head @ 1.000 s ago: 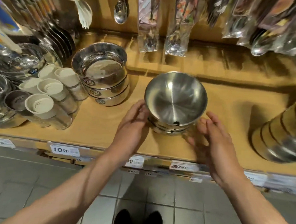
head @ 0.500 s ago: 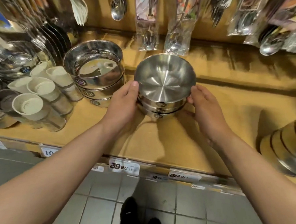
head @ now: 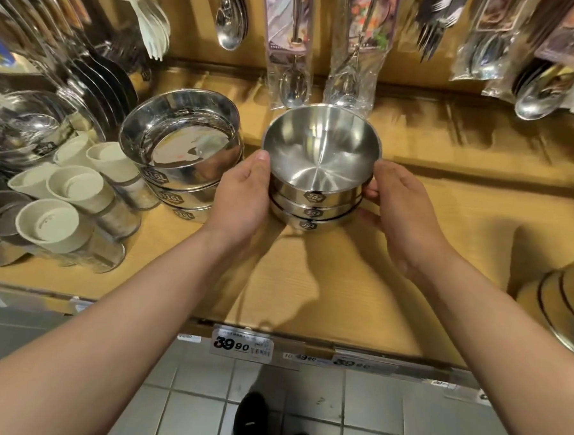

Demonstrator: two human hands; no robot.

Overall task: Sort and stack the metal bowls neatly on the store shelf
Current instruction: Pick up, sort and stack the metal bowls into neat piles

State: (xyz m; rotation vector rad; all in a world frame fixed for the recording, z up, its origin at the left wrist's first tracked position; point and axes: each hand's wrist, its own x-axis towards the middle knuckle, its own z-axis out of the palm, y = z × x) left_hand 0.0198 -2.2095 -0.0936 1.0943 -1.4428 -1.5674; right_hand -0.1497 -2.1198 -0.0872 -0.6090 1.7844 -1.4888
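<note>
Nested stack of three round brushed-steel bowls with dark "304" labels [head: 316, 199], held between both hands over the middle of the pale wooden store shelf [head: 358, 287]. The left hand [head: 243, 198] cups the stack's left wall, thumb tip at the top bowl's rim. The right hand [head: 402, 216] cups the right wall, fingers curled round the lower bowls. Each grip is thus closed on the stack, from opposite sides. Whether the stack's base rests on the shelf or hangs just above it cannot be told.

Reason for the hold, as judged: two opposed hands keep the three bowls aligned as one unit, so that none slides while the stack is positioned.

Orientation: the bowls open upward, mouths toward the camera. The stack's long axis is close to vertical, with the labels facing the shelf's front edge.

Placement: the stack lies just right of a second stack of three wider mirror-finish steel bowls labelled "316L" [head: 178, 165], near it but apart; like sizes appear to be grouped side by side. Further steel bowls lying on their sides [head: 560, 308] sit well apart at the right. White-lidded glass jars [head: 63, 212] stand at the left. Packaged spoons and forks [head: 291, 51] hang behind the shelf.
</note>
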